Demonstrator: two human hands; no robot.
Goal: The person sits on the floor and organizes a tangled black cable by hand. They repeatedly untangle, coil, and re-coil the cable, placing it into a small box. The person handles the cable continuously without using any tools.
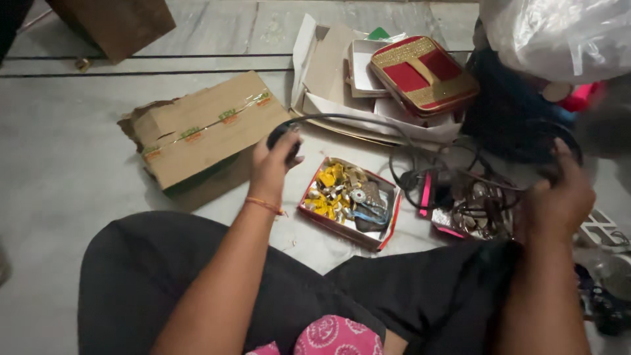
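— What packaging lies in front of you?

— A flattened brown cardboard box with green and orange labels along its tape lies just beyond your left hand. Beside that hand sits a small open red box of yellow and silver bits.

— And farther back?

— Opened white cartons, with a red-and-gold flat case resting on them.

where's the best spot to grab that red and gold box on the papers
Probably by its two long edges, coming from above. The red and gold box lies flat, lid up, on the white papers, so its sides are open to fingers. Its right corner sits close to the dark bag, so the near-left side gives more room.
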